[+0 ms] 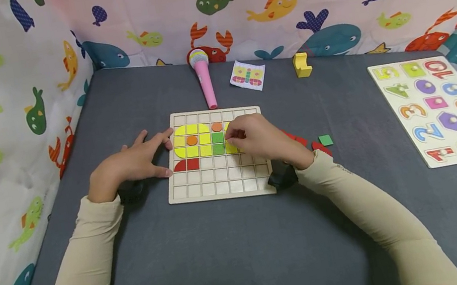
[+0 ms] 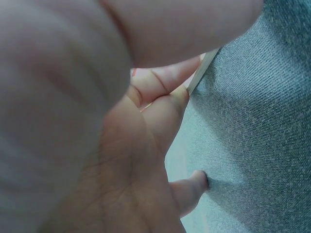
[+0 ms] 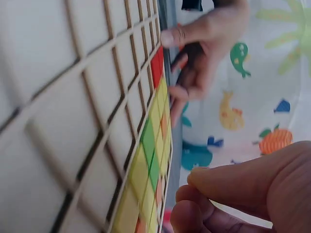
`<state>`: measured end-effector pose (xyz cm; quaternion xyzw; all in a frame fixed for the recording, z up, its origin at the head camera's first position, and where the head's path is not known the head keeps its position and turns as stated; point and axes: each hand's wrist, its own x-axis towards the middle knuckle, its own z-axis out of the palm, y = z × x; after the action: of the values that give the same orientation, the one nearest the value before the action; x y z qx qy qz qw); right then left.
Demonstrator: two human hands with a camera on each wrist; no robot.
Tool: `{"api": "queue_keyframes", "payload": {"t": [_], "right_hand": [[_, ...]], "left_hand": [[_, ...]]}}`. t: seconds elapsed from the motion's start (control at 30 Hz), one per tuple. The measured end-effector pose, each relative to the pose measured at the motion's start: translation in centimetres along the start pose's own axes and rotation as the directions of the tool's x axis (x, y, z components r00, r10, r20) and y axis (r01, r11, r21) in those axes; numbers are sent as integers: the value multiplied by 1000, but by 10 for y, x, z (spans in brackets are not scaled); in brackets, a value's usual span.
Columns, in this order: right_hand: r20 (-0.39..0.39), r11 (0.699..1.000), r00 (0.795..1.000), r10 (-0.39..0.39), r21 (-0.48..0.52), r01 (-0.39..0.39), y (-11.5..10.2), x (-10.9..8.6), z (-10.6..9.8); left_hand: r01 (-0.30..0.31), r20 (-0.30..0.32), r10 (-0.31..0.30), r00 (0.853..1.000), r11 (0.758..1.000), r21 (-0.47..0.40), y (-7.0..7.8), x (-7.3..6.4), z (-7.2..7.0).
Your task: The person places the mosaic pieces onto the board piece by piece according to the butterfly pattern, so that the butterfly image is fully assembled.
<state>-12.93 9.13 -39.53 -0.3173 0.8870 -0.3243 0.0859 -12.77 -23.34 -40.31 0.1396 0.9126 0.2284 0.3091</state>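
Observation:
A pale wooden grid board point(image 1: 222, 188) lies on the grey surface. Several yellow tiles point(image 1: 182, 152), green tiles point(image 1: 218, 143), red tiles point(image 1: 193, 164) and orange round pieces point(image 1: 192, 140) sit in its cells. At the board's left edge, my left hand point(image 1: 129, 161) touches the rim with spread fingers; the left wrist view shows its palm. My right hand point(image 1: 257, 137) hovers over the board's right half, hiding part of the yellow area. Its thumb and fingers point(image 3: 204, 177) come together in the right wrist view, and I see no piece between them.
Loose red pieces point(image 1: 321, 148) and a green square point(image 1: 325, 140) lie right of the board. Behind stand a pink microphone point(image 1: 204, 80), a picture card point(image 1: 247, 75) and a yellow block point(image 1: 302, 65). A number puzzle board point(image 1: 444, 111) lies far right. Printed cloth walls point(image 1: 168, 1) enclose the surface.

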Motion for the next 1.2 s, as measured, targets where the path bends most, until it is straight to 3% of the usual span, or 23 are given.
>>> {"api": "queue_keyframes", "payload": {"t": [0.2, 0.5, 0.8, 1.03, 1.2], "right_hand": [[-33, 998, 998, 58, 15, -58, 18, -18, -18], [-82, 987, 983, 163, 19, -162, 45, -42, -35], [-16, 975, 975, 220, 34, -219, 67, -56, -50], [69, 964, 963, 261, 34, -264, 80, -58, -53], [85, 958, 955, 283, 25, -286, 83, -55, -52]], "left_hand": [[3, 3, -3, 1000, 1000, 17, -19, 16, 6], [-17, 4, 17, 1000, 1000, 1, 9, -8, -3], [-22, 0, 22, 1000, 1000, 10, 12, -9, -3], [-22, 9, 21, 1000, 1000, 5, 12, -9, -3], [-22, 6, 22, 1000, 1000, 6, 11, -9, -2]]}}
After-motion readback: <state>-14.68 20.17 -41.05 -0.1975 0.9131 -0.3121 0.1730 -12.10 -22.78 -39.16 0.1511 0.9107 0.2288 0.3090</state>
